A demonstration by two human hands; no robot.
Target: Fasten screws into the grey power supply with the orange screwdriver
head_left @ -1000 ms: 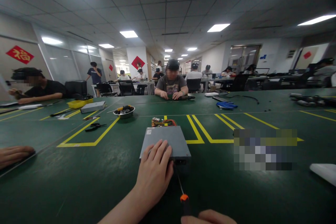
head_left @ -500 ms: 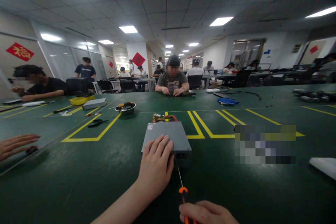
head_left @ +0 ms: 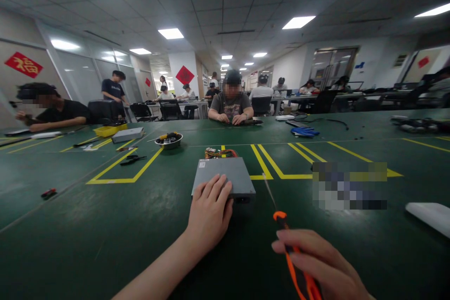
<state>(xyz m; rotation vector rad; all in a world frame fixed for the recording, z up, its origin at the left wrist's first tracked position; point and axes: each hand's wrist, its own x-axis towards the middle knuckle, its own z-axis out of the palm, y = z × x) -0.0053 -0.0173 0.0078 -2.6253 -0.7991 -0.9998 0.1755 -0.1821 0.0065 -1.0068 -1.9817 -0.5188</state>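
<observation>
A flat grey metal box [head_left: 222,176], with a bundle of coloured wires [head_left: 221,153] at its far end, lies on the green table [head_left: 105,239] in front of me. My left hand [head_left: 210,211] rests palm down on its near edge. My right hand [head_left: 321,267] grips an orange and black screwdriver [head_left: 291,253] to the right of the box. The thin shaft points up and away, its tip in the air beside the box's right corner.
A metal bowl with tools [head_left: 169,139], black pliers [head_left: 132,159], a second grey box [head_left: 127,134] and a yellow tray [head_left: 108,129] lie at the left. Blue gloves [head_left: 304,131] lie further back, a white object [head_left: 429,218] at right. Several people sit around the tables.
My right hand has come up and to the right with the screwdriver, drawing its tip away from the box's near face. The other person's hand at far left has withdrawn, leaving a small red-black item.
</observation>
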